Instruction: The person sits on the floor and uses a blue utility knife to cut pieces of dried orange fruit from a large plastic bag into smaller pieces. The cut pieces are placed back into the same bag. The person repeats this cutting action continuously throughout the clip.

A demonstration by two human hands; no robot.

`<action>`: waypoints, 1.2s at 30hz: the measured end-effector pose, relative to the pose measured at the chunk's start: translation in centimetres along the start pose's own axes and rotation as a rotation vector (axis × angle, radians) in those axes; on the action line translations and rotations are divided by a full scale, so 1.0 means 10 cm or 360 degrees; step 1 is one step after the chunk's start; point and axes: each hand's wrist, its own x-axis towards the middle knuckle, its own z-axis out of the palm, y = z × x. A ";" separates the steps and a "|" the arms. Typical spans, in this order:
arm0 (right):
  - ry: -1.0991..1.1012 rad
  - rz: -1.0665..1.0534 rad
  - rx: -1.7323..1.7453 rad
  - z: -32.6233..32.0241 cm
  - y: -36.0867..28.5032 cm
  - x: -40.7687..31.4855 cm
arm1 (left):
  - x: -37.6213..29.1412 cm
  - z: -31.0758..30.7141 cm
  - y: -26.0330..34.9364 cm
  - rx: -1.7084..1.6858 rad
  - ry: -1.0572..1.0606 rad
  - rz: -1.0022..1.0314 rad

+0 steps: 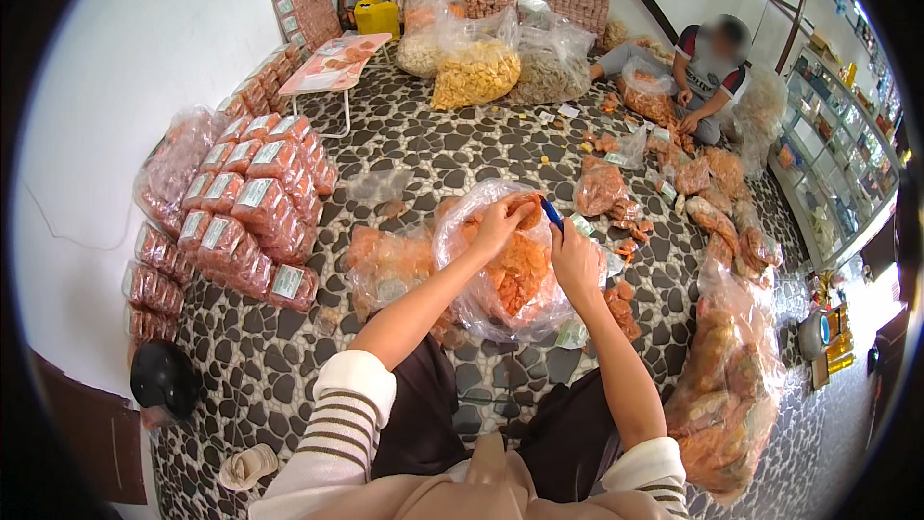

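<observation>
My left hand (499, 225) pinches a small clear packet of orange chips (530, 215), held up above a large open plastic bag (462, 303). Loose orange crisps (518, 271) fill the middle of that bag, which stands on the floor between my knees. In my right hand (574, 256) is a slim blue tool (551, 213); its tip is against or close by the packet's upper edge. Whether it is a cutter or a lighter is too small to tell. Left of the open bag lies another clear bag of orange packets (390, 260).
Stacked labelled packs (260, 191) line the left wall, near a black helmet (164, 379). A low folding table (339, 61) and big snack bags (476, 72) stand behind. A co-worker (711, 79) sits back right. Filled bags (722, 390) and a glass display case (837, 152) flank the right.
</observation>
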 end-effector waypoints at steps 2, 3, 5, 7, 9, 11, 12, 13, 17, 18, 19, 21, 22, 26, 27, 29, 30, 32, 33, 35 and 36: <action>-0.0035 0.0026 -0.0036 0.04 0.03 0.01 | 0.01 0.01 -0.02 -0.0048 -0.0032 -0.0004; -0.0051 0.0020 -0.0060 0.07 0.07 0.01 | 0.03 0.01 -0.03 -0.0117 0.0053 -0.0014; -0.0156 0.0020 -0.0133 0.11 0.16 -0.02 | 0.08 0.01 -0.04 -0.0296 0.0175 0.0019; -0.0307 0.0020 -0.0224 0.13 0.28 -0.05 | 0.15 -0.03 -0.04 -0.0446 0.0252 -0.0031; -0.0344 0.0060 -0.0188 0.16 0.37 -0.07 | 0.19 -0.04 -0.04 -0.0706 0.0293 -0.0157; -0.0290 0.0159 -0.0099 0.16 0.43 -0.03 | 0.20 -0.04 -0.02 -0.0642 0.0236 -0.0143; -0.0119 0.0181 -0.0105 0.17 0.43 0.02 | 0.18 -0.02 -0.01 -0.0602 0.0186 -0.0170; -0.0082 0.0206 0.0121 0.15 0.43 0.05 | 0.17 -0.01 0.00 -0.0565 0.0139 -0.0190; -0.0096 0.0509 0.0923 0.07 0.39 0.16 | 0.09 0.10 0.03 -0.0380 -0.0148 -0.0436; -0.0109 0.0498 0.1000 0.08 0.38 0.18 | 0.08 0.12 0.04 -0.0352 -0.0200 -0.0464; -0.0139 0.0513 0.1079 0.08 0.37 0.21 | 0.07 0.14 0.03 -0.0325 -0.0248 -0.0489; -0.0188 0.0562 0.1188 0.07 0.40 0.23 | 0.07 0.17 0.01 -0.0125 -0.0163 -0.0246; -0.0199 0.0601 0.1262 0.06 0.42 0.23 | 0.07 0.18 0.00 -0.0158 -0.0154 -0.0149; -0.0122 0.0568 0.1093 0.08 0.45 0.25 | 0.08 0.19 -0.04 -0.0043 0.0024 -0.0097; -0.0104 0.0533 0.1005 0.07 0.45 0.25 | 0.07 0.19 -0.04 0.0449 0.0081 0.0291; -0.0001 0.0410 0.0857 0.06 0.45 0.24 | 0.09 0.16 0.01 0.1446 0.0175 0.0996; 0.0030 0.0361 0.0785 0.04 0.44 0.23 | 0.08 0.14 0.04 0.1498 0.0068 0.1092; 0.0030 0.0342 0.0716 0.01 0.42 0.22 | 0.06 0.10 0.12 0.1599 -0.0147 0.1290; 0.0027 0.0337 0.0683 0.00 0.41 0.22 | 0.05 0.10 0.15 0.1623 -0.0171 0.1309; 0.0022 0.0307 0.0656 -0.02 0.37 0.21 | 0.01 0.09 0.19 0.1666 -0.0219 0.1355; 0.0020 0.0289 0.0644 -0.02 0.35 0.20 | 0.00 0.10 0.20 0.1727 -0.0212 0.1341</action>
